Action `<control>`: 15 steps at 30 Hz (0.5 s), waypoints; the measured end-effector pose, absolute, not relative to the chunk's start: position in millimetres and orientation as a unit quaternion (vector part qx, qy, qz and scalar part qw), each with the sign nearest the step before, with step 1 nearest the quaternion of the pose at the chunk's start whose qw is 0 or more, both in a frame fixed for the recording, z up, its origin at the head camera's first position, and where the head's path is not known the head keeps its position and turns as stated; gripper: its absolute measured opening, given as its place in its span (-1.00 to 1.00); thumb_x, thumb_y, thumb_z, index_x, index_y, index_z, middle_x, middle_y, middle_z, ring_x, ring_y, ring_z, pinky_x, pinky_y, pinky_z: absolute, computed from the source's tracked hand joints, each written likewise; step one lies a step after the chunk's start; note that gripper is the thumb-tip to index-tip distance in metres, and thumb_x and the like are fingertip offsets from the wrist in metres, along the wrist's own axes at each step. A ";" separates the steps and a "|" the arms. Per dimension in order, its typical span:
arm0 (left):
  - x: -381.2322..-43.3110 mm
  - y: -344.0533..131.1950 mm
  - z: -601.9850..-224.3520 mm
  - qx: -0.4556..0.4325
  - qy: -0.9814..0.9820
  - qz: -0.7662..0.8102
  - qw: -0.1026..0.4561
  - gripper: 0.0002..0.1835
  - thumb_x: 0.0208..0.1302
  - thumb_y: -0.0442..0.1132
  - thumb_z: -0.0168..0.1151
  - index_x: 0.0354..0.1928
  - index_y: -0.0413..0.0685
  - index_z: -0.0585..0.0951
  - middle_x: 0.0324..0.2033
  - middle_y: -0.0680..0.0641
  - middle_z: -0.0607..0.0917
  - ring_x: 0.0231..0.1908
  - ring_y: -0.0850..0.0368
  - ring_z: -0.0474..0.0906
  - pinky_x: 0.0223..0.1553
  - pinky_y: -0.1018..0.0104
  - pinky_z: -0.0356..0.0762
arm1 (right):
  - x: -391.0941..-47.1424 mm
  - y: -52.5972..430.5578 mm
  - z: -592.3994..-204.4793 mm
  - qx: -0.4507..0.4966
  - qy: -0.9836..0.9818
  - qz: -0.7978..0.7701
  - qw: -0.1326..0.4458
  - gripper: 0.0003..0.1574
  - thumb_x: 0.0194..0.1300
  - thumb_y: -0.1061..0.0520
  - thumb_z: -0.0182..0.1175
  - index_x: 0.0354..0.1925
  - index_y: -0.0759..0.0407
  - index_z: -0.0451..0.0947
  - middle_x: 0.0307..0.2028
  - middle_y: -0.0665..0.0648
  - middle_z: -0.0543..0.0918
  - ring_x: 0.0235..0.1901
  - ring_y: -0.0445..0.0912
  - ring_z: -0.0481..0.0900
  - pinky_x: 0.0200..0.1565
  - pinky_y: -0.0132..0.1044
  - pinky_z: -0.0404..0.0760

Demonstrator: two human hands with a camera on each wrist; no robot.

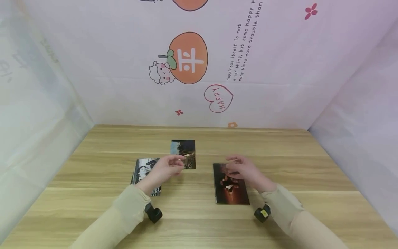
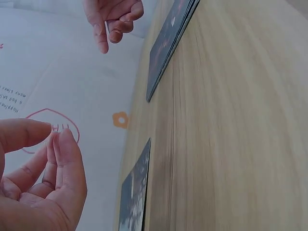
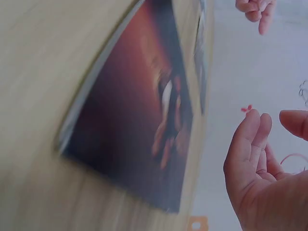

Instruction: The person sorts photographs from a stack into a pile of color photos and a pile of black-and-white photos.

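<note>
My left hand point(image 1: 164, 168) hovers between two groups of photo cards, thumb tip close to the fingertips, and I see nothing held there. Below its wrist is a black-and-white photo card point(image 1: 142, 172), partly covered by the hand, with another card's edge showing under it. Just beyond the fingers lies a landscape photo card point(image 1: 186, 147). Over the upper end of a stack of cards point(image 1: 230, 195) topped by a dark red picture hangs my right hand point(image 1: 247, 172). Its fingers are loosely bent; in the right wrist view a gap separates thumb from fingers point(image 3: 248, 144).
All cards lie on a wood-grain table point(image 1: 186, 221). White printed cloth point(image 1: 273, 69) stands behind it, with plain cloth walls at left and right. A small black camera is strapped at each wrist, the left camera point(image 1: 154, 214) and the right camera point(image 1: 262, 213).
</note>
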State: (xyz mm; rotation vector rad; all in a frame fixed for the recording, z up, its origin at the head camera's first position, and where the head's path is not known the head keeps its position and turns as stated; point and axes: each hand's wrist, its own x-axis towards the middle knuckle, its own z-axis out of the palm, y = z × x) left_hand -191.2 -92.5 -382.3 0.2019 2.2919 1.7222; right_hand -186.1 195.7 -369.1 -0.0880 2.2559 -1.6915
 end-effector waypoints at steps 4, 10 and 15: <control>-192.9 -78.9 -384.2 0.083 0.790 0.592 0.138 -0.59 0.25 -0.42 0.15 0.17 -0.24 0.48 -0.09 -0.26 0.61 -0.06 -0.11 0.57 -0.06 0.14 0.65 | -183.7 209.0 -371.0 -0.026 0.794 -0.587 0.157 -0.42 0.37 0.22 -0.01 0.26 0.49 0.17 -0.07 0.30 0.52 -0.20 -0.06 0.53 0.01 -0.14 0.64; -196.1 -64.9 -388.2 0.095 0.773 0.607 0.157 -0.59 0.28 -0.42 0.14 0.19 -0.27 0.46 -0.12 -0.29 0.60 -0.08 -0.15 0.57 -0.08 0.14 0.67 | -181.4 225.7 -372.2 -0.033 0.805 -0.573 0.152 -0.41 0.38 0.22 -0.03 0.26 0.53 0.14 0.00 0.48 0.47 -0.09 0.05 0.55 0.07 -0.06 0.61; -197.2 -57.8 -386.8 0.098 0.772 0.608 0.158 -0.57 0.27 -0.42 0.15 0.19 -0.29 0.45 -0.11 -0.30 0.60 -0.09 -0.13 0.57 -0.10 0.18 0.67 | -179.2 236.3 -370.9 -0.034 0.807 -0.569 0.151 -0.40 0.37 0.22 -0.04 0.26 0.55 0.12 0.07 0.56 0.42 0.00 0.16 0.54 0.08 -0.02 0.60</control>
